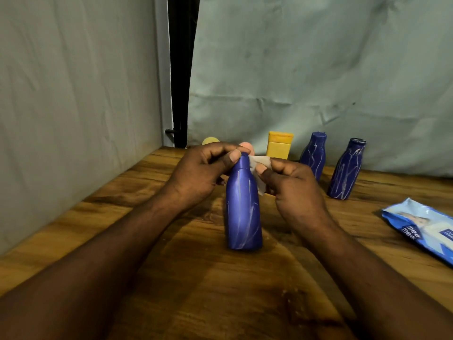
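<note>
L hand (196, 173), R hand (294, 190) — bare forearms (122, 231).

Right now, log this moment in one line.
left hand: grips blue bottle top | right hand: pinches wipe at neck | blue bottle: upright on table

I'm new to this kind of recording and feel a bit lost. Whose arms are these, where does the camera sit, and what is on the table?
There is no machine here. The arms belong to a person, and the single picture comes from a camera worn on their head, looking forward and down.

The left hand grips the top of a blue bottle that stands upright on the wooden table. The right hand pinches a small white wipe beside the bottle's neck, seemingly to clean it.

Farther back stand a second blue bottle and a third blue bottle, both streaked with white, and a yellow container. At the right edge lies a blue pack of wipes. A pale cloth hangs behind.
</note>
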